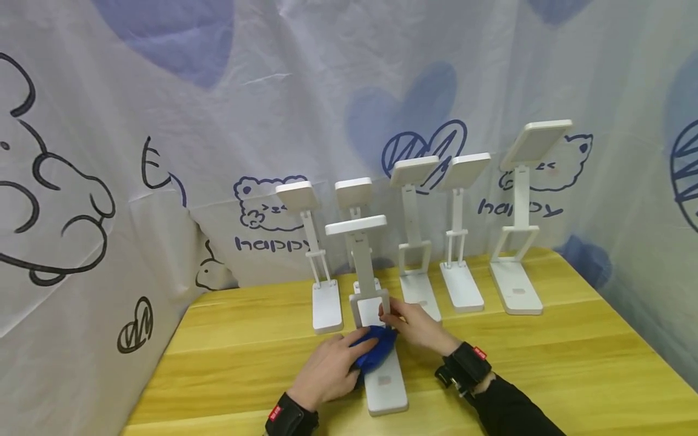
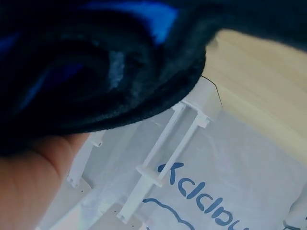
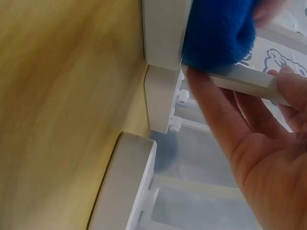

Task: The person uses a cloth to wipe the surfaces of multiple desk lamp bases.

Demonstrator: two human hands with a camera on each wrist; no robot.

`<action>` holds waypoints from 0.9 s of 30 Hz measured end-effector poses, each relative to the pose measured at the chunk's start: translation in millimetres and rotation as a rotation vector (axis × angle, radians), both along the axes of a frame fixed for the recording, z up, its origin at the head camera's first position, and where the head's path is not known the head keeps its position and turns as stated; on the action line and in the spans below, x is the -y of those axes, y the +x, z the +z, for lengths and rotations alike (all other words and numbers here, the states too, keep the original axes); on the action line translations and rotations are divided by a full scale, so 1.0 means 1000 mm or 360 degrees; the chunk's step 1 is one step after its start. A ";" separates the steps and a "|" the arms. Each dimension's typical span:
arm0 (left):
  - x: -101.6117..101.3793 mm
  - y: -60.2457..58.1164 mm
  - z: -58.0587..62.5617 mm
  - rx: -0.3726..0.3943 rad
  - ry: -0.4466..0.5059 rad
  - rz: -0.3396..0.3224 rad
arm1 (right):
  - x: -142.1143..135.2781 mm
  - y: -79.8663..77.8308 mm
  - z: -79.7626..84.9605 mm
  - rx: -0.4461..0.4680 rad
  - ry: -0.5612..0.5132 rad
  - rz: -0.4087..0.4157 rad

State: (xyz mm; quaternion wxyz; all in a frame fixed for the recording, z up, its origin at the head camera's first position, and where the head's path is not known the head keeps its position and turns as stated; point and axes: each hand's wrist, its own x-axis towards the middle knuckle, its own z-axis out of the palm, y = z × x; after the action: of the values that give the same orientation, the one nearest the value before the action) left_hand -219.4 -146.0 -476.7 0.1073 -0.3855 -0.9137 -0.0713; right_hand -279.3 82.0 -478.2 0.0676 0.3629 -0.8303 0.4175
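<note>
A white folding desk lamp (image 1: 386, 390) stands on the table in front of the others, its head raised and tilted. My left hand (image 1: 329, 369) holds a blue cloth (image 1: 376, 351) against the lamp's base, near the hinge of the lower frame. The cloth fills much of the left wrist view, with a dark underside showing there. My right hand (image 1: 417, 327) grips one bar of the lamp's lower frame; in the right wrist view, thumb and fingers lie on either side of this white bar (image 3: 249, 81), beside the cloth.
Several similar white lamps stand in a row behind, including one at the left (image 1: 326, 306) and a taller one at the right (image 1: 517, 287). The wooden table (image 1: 229, 357) meets a white curtain (image 1: 305, 109) printed with hearts and cartoon bears along its back and sides.
</note>
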 end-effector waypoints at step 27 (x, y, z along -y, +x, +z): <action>-0.005 -0.002 0.006 0.0262 0.0120 0.0028 | 0.001 0.000 0.001 -0.0081 0.0033 -0.0027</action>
State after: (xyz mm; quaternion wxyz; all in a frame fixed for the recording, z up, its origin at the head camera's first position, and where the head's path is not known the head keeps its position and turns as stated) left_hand -221.2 -140.6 -470.4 0.0469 -0.3659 -0.9194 -0.1361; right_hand -279.3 81.2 -476.8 0.0885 0.3672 -0.8357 0.3988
